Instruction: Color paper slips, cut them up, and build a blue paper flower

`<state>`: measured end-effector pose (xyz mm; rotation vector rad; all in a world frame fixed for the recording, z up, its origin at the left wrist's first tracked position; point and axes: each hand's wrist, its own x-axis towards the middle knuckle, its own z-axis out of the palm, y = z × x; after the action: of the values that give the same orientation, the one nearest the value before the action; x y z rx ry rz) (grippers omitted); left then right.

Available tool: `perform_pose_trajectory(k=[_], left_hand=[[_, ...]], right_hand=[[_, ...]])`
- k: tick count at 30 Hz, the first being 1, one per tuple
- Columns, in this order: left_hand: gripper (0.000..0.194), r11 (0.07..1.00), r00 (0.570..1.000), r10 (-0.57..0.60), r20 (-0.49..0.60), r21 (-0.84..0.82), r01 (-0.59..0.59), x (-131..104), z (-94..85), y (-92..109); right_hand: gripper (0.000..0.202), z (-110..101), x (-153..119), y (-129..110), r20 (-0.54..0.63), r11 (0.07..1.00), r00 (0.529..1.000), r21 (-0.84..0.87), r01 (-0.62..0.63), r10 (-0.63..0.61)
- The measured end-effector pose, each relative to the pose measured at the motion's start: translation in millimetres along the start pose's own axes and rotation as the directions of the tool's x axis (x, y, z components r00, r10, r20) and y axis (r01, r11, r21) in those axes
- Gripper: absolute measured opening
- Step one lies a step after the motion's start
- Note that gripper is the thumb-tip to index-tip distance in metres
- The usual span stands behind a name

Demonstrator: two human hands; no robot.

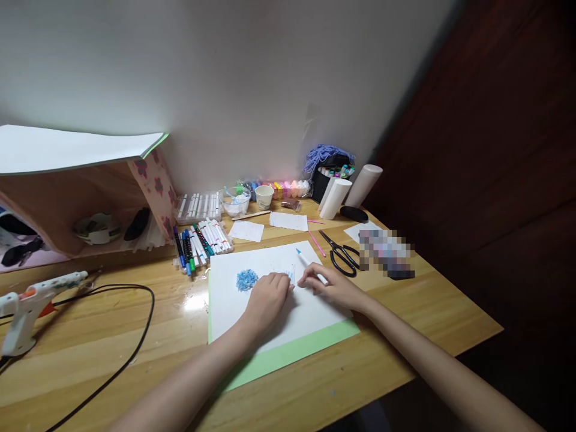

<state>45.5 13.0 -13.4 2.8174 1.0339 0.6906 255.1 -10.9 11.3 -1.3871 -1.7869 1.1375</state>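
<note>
A white sheet lies over a green sheet on the wooden table. On its left part is a small heap of blue bits, just beside my left hand. That hand rests on the white sheet with its fingers together; whatever is under them is hidden. Blue marks show on the paper between my hands. My right hand holds a white pen with a light blue tip, which points up and away to the left.
Black-handled scissors lie right of the paper. Markers, a bowl, a paper cup and white rolls stand behind. At the left are a glue gun, its black cable and an open box.
</note>
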Motion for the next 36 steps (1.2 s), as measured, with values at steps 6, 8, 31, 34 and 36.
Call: perform_pose_trajectory(k=[6, 8, 31, 34, 36], left_hand=[[0.015, 0.991, 0.993, 0.117, -0.027, -0.065, -0.118, 0, 2.6, 3], [0.015, 0.985, 0.987, 0.153, -0.039, -0.075, -0.156, 1, 1.1, 4], [0.021, 0.989, 0.989, 0.135, 0.054, -0.075, -0.131, 0, 1.0, 5], [0.021, 0.989, 0.989, 0.134, 0.06, -0.077, -0.13, 0, 0.3, 5], [0.02, 0.988, 0.988, 0.137, 0.074, -0.081, -0.131, 0, -0.1, 5]], right_hand=[[0.044, -21, 23, 26, -0.298, 0.951, 0.954, 0.287, 0.113, -0.024], [0.044, -20, 32, 31, -0.256, 0.937, 0.967, 0.341, 0.077, 0.014], [0.02, -29, 29, 45, -0.013, 0.948, 0.999, 0.317, -0.034, 0.041], [0.019, -29, 27, 44, 0.048, 0.965, 0.998, 0.258, -0.053, 0.042], [0.019, -29, 27, 44, -0.005, 0.972, 0.999, 0.231, -0.042, 0.044]])
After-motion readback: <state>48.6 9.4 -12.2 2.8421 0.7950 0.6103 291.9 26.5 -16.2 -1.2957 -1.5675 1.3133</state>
